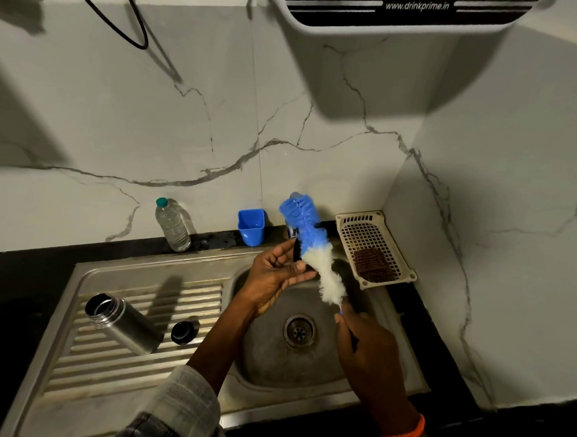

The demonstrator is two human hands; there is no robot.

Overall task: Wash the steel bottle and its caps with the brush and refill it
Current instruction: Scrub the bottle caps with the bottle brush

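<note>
Steel is seen on the ribbed drainboard, where the open bottle (121,323) lies tilted with its mouth up-left, and one black cap (182,332) sits just beside it. A second black cap (296,251) is pinched by the left hand (275,276) over the sink (295,365), partly hidden behind the bristles. The brush (312,248) is gripped by its handle in the right hand (367,355), with its blue and white bristles laid against that cap. A slip is judged the main risk: a small wet cap held only at the fingertips could be knocked loose by a hard stroke and dropped toward the drain (299,331). The bottle could also be rolled off the ribs if nudged by the forearm.
</note>
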